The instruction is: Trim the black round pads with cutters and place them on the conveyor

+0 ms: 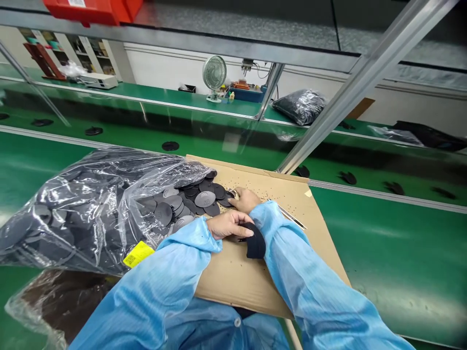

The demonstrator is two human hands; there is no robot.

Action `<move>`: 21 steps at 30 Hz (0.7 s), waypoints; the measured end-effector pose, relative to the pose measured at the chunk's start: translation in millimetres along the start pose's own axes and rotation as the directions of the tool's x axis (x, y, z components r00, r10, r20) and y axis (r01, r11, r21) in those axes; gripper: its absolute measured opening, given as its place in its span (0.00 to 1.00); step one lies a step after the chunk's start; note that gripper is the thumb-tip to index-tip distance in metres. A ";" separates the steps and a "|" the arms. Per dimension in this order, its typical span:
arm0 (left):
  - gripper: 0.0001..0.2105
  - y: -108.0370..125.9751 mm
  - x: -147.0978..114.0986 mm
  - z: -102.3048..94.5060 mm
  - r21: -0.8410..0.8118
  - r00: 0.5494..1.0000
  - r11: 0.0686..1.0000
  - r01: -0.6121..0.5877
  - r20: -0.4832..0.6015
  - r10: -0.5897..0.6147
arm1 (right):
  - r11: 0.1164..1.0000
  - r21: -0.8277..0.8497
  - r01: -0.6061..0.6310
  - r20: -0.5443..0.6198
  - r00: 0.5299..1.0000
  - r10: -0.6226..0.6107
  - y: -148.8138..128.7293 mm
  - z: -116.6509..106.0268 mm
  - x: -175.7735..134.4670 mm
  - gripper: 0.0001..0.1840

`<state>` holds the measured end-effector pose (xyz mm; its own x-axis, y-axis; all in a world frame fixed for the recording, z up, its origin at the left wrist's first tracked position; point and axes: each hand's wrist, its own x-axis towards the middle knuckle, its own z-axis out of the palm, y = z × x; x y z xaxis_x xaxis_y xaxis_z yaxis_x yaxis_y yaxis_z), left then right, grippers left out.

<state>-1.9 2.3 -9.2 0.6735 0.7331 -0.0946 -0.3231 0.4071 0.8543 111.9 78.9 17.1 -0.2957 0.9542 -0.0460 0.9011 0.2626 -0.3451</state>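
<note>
My left hand (pixel 229 224) is closed, with thumb and fingers pinching a black curved plastic part (pixel 256 241) above the cardboard sheet (pixel 233 282). Just beyond it, my right hand (pixel 247 200) reaches to the edge of a pile of dark oval discs (pixel 205 198). Its fingers are bent together around something small that I cannot make out. Several discs spill from the mouth of a large clear plastic bag (pixel 91 209) on the left. Tiny dark bits, perhaps screws, lie scattered on the cardboard beyond my right hand. A thin rod-like tool (pixel 294 217) lies beside my right sleeve.
A slanting metal post (pixel 339 102) rises behind the cardboard. Beyond it, black parts (pixel 348 178) lie spaced along a green belt. A fan (pixel 214 78) and a filled plastic bag (pixel 302 106) stand on the far bench. A red bin (pixel 95 10) hangs overhead.
</note>
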 end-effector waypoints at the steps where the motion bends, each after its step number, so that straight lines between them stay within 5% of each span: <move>1: 0.19 0.3 -0.3 -1.1 -0.014 1.000 1.000 -0.005 0.001 0.005 | 0.999 0.032 -0.019 -0.005 1.000 0.020 2.6 -1.4 0.0 0.06; 5: 0.19 1.7 -0.3 -2.7 -0.065 1.000 0.998 -0.007 0.000 0.007 | 0.923 0.373 -0.094 -0.094 0.986 0.139 23.9 -6.3 -9.4 0.07; 9: 0.20 4.6 2.2 -0.3 -0.118 0.988 0.991 -0.059 -0.147 0.042 | 0.570 0.821 0.029 -0.209 0.945 0.253 49.1 1.6 -27.5 0.19; 13: 0.19 5.2 7.3 1.4 -0.136 0.895 0.963 -0.233 -0.418 0.157 | 0.328 0.916 0.231 -0.360 0.835 0.416 62.6 17.5 -42.1 0.21; 17: 0.20 3.0 12.4 2.8 0.015 0.767 0.946 -0.325 -0.581 0.273 | 0.375 0.866 0.331 -0.482 0.754 0.447 59.7 24.9 -52.6 0.17; 21: 0.20 1.0 15.5 6.0 0.053 0.723 0.918 -0.394 -0.598 0.345 | 0.511 0.795 0.328 -0.518 0.805 0.289 46.2 25.8 -61.8 0.13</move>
<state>12.2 10.7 -6.8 -0.0218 0.9966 -0.0796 -0.5263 0.0563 0.8484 163.7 28.4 -20.2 0.1862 0.9186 0.3487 0.1113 0.3329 -0.9364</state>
